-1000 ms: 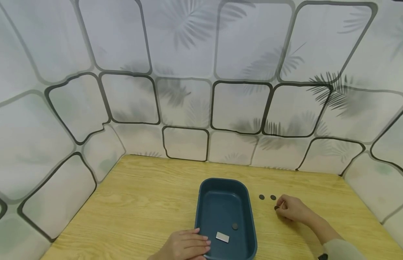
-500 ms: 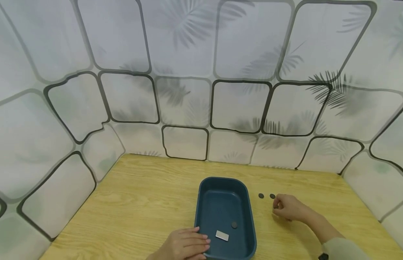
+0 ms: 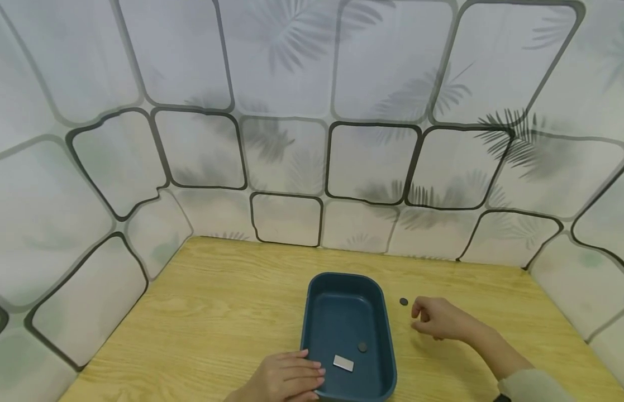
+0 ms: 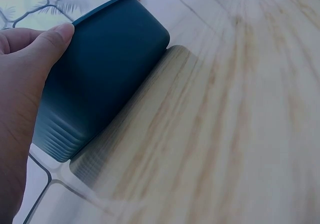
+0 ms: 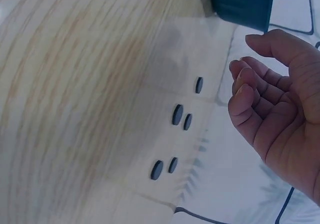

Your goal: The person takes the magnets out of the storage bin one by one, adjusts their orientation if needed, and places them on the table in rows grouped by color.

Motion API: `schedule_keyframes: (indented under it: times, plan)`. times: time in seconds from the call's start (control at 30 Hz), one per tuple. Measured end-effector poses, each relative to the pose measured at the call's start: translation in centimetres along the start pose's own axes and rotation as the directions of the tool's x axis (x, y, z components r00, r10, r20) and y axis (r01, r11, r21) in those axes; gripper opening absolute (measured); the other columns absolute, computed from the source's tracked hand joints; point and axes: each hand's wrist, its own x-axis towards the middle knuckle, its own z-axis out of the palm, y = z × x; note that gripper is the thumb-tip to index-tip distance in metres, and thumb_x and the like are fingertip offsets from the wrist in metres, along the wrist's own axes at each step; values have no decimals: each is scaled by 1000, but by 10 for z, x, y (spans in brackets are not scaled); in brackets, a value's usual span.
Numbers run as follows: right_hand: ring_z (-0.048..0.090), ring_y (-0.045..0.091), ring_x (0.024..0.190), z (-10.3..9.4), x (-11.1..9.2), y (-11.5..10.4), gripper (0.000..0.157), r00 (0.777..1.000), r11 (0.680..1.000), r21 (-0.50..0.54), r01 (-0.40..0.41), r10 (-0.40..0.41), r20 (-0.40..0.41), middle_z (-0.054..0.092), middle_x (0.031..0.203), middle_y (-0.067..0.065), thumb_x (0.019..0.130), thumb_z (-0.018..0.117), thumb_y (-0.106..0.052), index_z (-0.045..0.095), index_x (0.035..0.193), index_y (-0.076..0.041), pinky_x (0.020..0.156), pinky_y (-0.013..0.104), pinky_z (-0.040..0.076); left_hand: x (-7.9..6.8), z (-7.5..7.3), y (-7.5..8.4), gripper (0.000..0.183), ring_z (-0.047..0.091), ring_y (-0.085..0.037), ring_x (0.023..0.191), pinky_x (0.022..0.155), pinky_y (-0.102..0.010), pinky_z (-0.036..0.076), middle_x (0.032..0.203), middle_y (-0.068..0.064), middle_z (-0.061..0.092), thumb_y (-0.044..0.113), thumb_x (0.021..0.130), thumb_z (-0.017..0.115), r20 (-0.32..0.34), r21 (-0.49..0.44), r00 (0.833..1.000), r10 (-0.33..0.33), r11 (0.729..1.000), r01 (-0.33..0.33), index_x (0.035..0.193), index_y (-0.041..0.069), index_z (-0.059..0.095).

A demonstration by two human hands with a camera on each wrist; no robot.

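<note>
My left hand (image 3: 286,377) holds the left wall of a dark blue plastic tray (image 3: 305,324). Its fingers lie over the rim, and in the left wrist view the thumb (image 4: 62,33) rests at the rim from outside. A silver rectangular block (image 3: 343,363) and a dark round disc (image 3: 362,347) lie inside the tray. Right of the tray, my right hand (image 3: 444,318) hovers over the table with loosely bent fingers, thumb apart, nothing between them. One small dark disc (image 3: 404,301) shows left of it. The right wrist view has several dark discs (image 5: 177,114) lying apart on the wood.
A light wood-grain tabletop (image 3: 216,307) bears everything. Patterned walls (image 3: 286,151) with dark outlined blocks and leaf prints stand behind it and at both sides.
My right hand has shifted a little left, covering a disc that showed beside it earlier; the disc at its fingertips is now out of sight. The left hand and tray stay put.
</note>
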Motion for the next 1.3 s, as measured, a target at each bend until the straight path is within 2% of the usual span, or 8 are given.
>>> schedule_keyframes:
  times: [0.17, 0.37, 0.83, 1.03, 1.17, 1.3]
  plan:
    - [48, 5, 44, -4, 1, -15, 20, 999, 1000, 20, 22, -23, 47, 55, 65, -3, 89, 64, -16, 55, 97, 0, 44, 25, 46, 1, 0, -1, 20, 70, -13, 92, 81, -32, 56, 94, -5, 73, 23, 85, 71, -12, 14, 1000, 13, 1000, -13, 94, 5, 75]
    - [49, 6, 45, -7, 2, -32, 20, 993, 998, 55, 41, -47, 109, 56, 66, -3, 88, 65, -15, 56, 99, 0, 46, 26, 48, 1, 1, 0, 20, 69, -12, 93, 81, -32, 56, 95, -5, 73, 23, 84, 72, -7, 11, 1000, -1, 1000, 1, 94, 6, 75]
    - [48, 5, 45, -11, 13, -91, 11, 976, 997, -21, 76, -70, 206, 50, 62, -7, 86, 66, -14, 56, 90, -11, 47, 23, 46, 0, 2, 0, 21, 69, -12, 93, 82, -32, 55, 95, -5, 73, 23, 81, 75, -4, 2, 1000, -7, 1000, 7, 94, 6, 75]
    - [50, 10, 45, -10, 20, -111, 14, 967, 999, -34, -2, 11, 254, 55, 61, -4, 82, 70, -10, 56, 85, -10, 47, 24, 45, 0, 2, -1, 23, 69, -13, 94, 82, -32, 55, 97, -6, 73, 23, 78, 77, 7, 6, 1000, -2, 1000, 2, 95, 7, 75]
    - [50, 11, 45, -7, 29, -122, 16, 956, 995, -85, -53, 75, 284, 57, 59, -2, 79, 72, -6, 58, 82, -10, 48, 23, 45, 0, 1, -1, 22, 69, -13, 93, 82, -33, 56, 97, -5, 73, 23, 81, 75, 9, 9, 1000, -6, 1000, 6, 95, 7, 75]
    - [50, 12, 43, -4, 41, -132, 14, 947, 983, -161, -92, 137, 291, 61, 57, 4, 78, 72, -4, 61, 72, -10, 48, 24, 46, 2, 0, -2, 21, 70, -13, 92, 81, -33, 56, 96, -6, 73, 23, 81, 75, -2, 10, 1000, 7, 1000, -7, 94, 6, 75]
